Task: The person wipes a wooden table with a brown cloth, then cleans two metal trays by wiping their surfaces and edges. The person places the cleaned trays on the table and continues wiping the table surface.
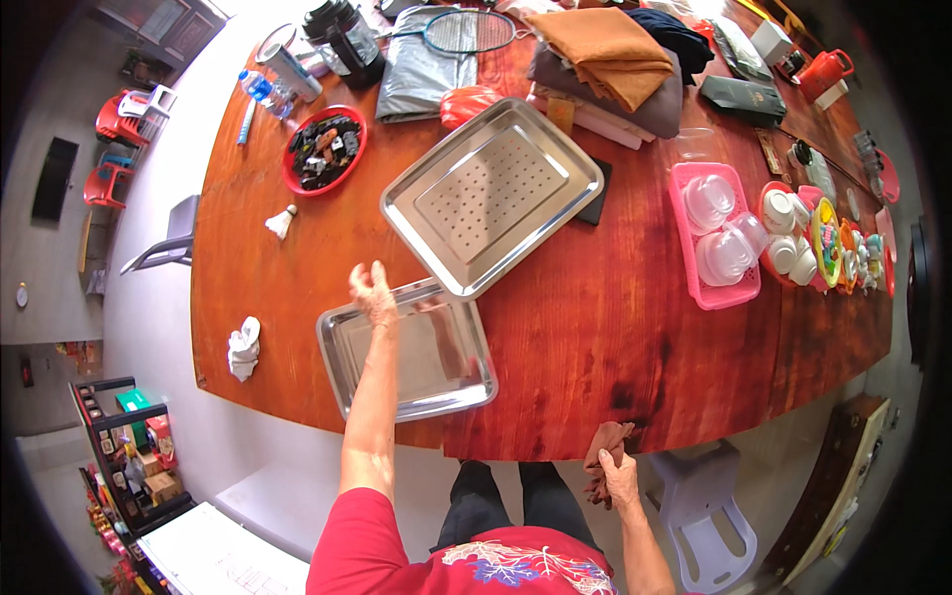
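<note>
This place looks like a home, because the large reddish-brown wooden desk point(575, 367) carries folded orange-brown cloth point(600, 55), a blue-framed badminton racket point(469, 32) and a pink plastic basket point(729, 298), with red plastic chairs point(103, 187) standing beyond.

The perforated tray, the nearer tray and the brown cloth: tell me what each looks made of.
The perforated tray: polished metal, probably stainless steel, silvery with a glinting rim. The nearer tray: apparently the same shiny metal, showing mirror-like reflections. The brown cloth: seemingly matte fabric, bunched into soft folds in the right hand; its fibre is unclear.
</note>
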